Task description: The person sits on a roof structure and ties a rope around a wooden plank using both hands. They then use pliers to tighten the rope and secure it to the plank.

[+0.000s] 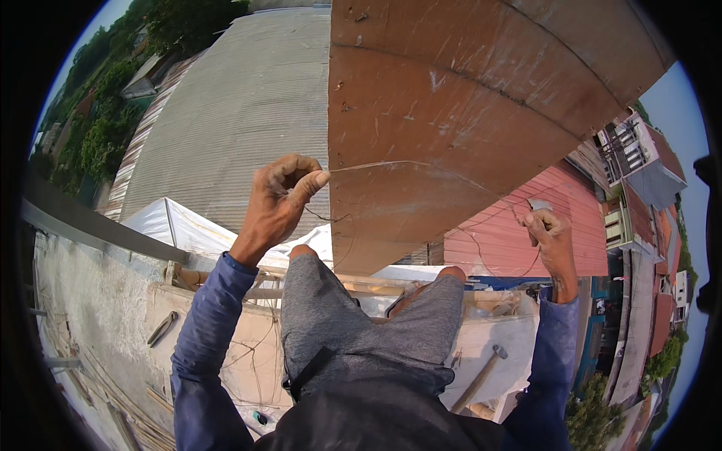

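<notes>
My left hand [280, 197] is raised in front of a tall brown plywood panel [451, 105], with thumb and forefinger pinched on a thin wire [391, 163]. The wire runs rightward across the panel's face toward my right hand [551, 239]. My right hand is closed around a small grey object [539, 204] near the panel's right edge; thin wire loops hang below it. Both arms wear blue sleeves. My knees in grey shorts [372, 323] sit between the arms, against the panel's base.
Pincers [162, 328] lie on the concrete slab at the left. A hammer [481, 374] lies at the lower right. Timber battens [361, 284] run under my knees. A corrugated grey roof [233, 113], a white tent, a red roof [526, 225] and buildings lie far below.
</notes>
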Tool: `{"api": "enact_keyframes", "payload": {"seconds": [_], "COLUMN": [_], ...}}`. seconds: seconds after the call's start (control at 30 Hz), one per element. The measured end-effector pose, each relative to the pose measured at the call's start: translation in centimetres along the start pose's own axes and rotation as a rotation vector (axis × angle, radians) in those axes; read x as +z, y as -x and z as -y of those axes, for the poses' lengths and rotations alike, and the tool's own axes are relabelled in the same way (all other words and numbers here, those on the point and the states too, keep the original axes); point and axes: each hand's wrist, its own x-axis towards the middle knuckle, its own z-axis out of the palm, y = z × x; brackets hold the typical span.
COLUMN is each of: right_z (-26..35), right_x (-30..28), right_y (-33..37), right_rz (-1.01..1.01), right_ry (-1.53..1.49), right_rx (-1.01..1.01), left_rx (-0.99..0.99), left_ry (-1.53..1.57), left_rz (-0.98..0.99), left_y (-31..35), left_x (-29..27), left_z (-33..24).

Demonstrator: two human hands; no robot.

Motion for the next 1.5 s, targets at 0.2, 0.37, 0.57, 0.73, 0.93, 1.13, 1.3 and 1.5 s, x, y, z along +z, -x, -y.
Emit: {"api": "enact_keyframes", "payload": {"seconds": [0.2, 0.37, 0.57, 0.73, 0.93, 1.13, 1.3, 1.5], "right_z": [-2.5, -3.9, -5.3, -8.0, -15.0, -22.5, -23.8, -22.0], "right_x": [-3.3, -4.2, -4.6, -5.3, -10.8, -12.9, -13.3, -13.6], "right_y": [-0.3, -0.1, -1.4, -3.5, -7.7, -12.3, -14.8, -16.3], "right_rz": [-0.179, -0.54, -0.749, -0.851, -0.639, -0.414, -0.423, -0.633], "right_ry": [0.381, 0.46, -0.955, -0.811, -0.624, 0.078, 0.349, 0.576], "right_rx": [-0.227, -0.011, 0.106, 0.119, 0.271, 0.283, 0.082, -0.057], "left_rx": [-0.001, -0.129, -0.212, -0.096, -0.423, -0.486, -0.511, -0.484], "left_ry": [0.02, 0.013, -0.02, -0.134, -0.072, -0.073, 0.004, 0.072], "left_rz": [0.123, 0.454, 0.672, 0.622, 0.205, -0.11, -0.184, -0.182], "left_y": [-2.0, 5.2, 10.5, 11.7, 7.9, 1.9, -2.3, -7.3], "left_x": [1.7, 7.6, 18.3, 21.5, 12.8, 3.1, -0.5, -2.2], "left_z": [-3.4, -2.5, 0.3, 2.2, 6.5, 9.6, 10.2, 11.9]}}
